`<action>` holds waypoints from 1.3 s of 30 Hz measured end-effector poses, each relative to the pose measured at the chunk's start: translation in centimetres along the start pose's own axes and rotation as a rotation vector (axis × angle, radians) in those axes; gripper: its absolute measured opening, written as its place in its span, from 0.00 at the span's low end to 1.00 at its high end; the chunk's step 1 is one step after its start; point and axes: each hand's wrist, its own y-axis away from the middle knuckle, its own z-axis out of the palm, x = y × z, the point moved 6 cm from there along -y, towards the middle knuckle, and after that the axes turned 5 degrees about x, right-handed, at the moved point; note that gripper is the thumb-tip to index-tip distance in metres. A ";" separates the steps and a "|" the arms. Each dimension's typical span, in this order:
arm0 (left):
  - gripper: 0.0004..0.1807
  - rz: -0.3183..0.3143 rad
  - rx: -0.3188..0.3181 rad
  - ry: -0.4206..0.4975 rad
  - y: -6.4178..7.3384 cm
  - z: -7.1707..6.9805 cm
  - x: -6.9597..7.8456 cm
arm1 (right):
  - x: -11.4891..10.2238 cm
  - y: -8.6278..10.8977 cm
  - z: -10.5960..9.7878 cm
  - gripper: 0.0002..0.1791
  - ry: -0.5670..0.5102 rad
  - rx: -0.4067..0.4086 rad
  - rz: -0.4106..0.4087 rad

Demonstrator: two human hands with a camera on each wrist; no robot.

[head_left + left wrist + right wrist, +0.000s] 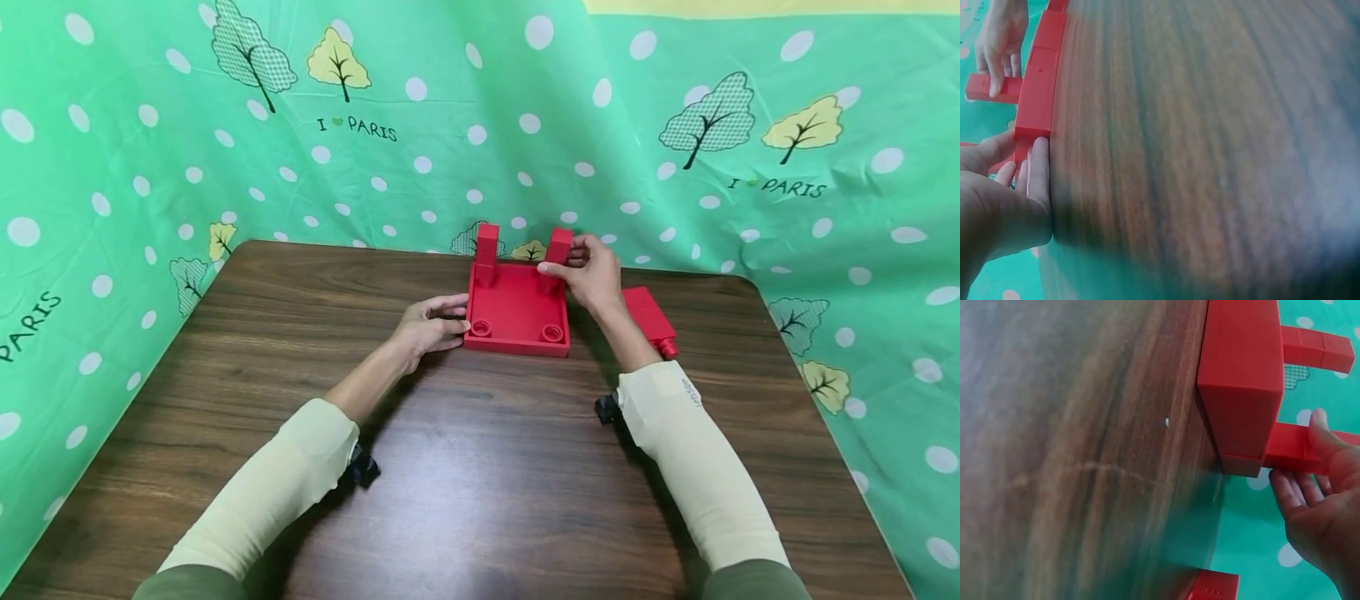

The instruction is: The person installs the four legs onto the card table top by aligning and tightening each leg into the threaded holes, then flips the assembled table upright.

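Note:
A red tray-like toy tabletop (517, 310) lies upturned on the wooden table, its raised rim facing up. Two square red legs stand on its far corners, the left leg (487, 242) and the right leg (559, 243). Round threaded sockets (552, 334) show in the two near corners. My left hand (426, 330) grips the tabletop's left edge, thumb at the rim and fingers along the side. With my right hand (596, 277) I pinch the right leg between thumb and fingers; in the right wrist view the leg (1294, 447) stands out from the tabletop (1241, 350).
To the right, beside my right forearm, lies a loose red leg piece (648, 318) with a threaded end toward me. The brown wooden table (465, 467) ends at a green dotted curtain (420, 192) behind. Black wrist cameras (363, 467) hang under both sleeves.

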 end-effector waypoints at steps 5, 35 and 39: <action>0.32 0.013 -0.001 -0.006 0.2 0.0 -0.2 | -0.3 0.7 -0.9 0.43 0.029 -0.058 -0.008; 0.23 0.271 -0.127 -0.507 4.0 -1.4 2.0 | 3.6 3.8 -11.5 0.31 0.359 -0.117 0.102; 0.23 0.385 -0.132 -0.646 4.5 -1.5 2.6 | 5.1 3.7 -12.6 0.32 0.358 -0.125 0.144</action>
